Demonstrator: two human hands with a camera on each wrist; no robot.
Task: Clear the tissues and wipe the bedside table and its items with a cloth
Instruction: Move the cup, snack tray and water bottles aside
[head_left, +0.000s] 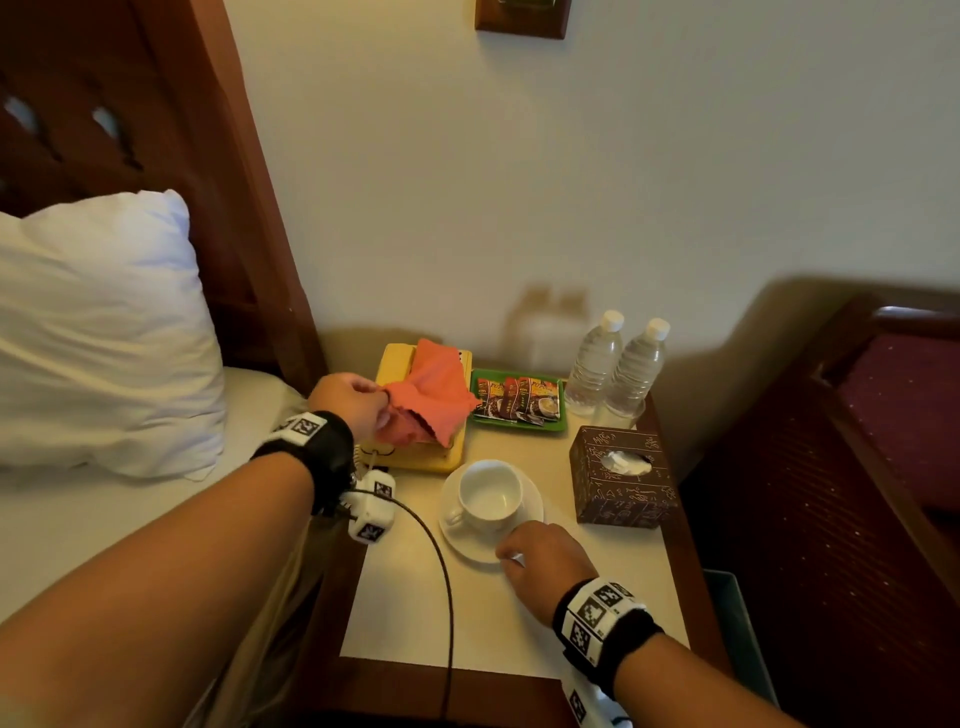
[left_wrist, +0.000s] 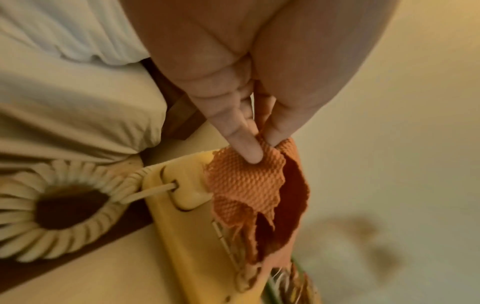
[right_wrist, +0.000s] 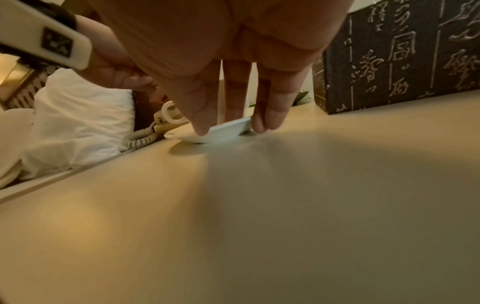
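Note:
My left hand pinches a salmon-orange cloth between thumb and fingers, and the cloth drapes over the yellow telephone at the back left of the bedside table. In the left wrist view the left hand nips the waffle-weave cloth above the telephone. My right hand grips the near rim of the white saucer, which carries an empty white cup. In the right wrist view the right hand has its thumb and fingers closed on the saucer.
A dark patterned tissue box stands right of the cup, a tissue poking out. A green tray of sachets and two water bottles sit at the back. A pillow lies left; a bin stands right of the table.

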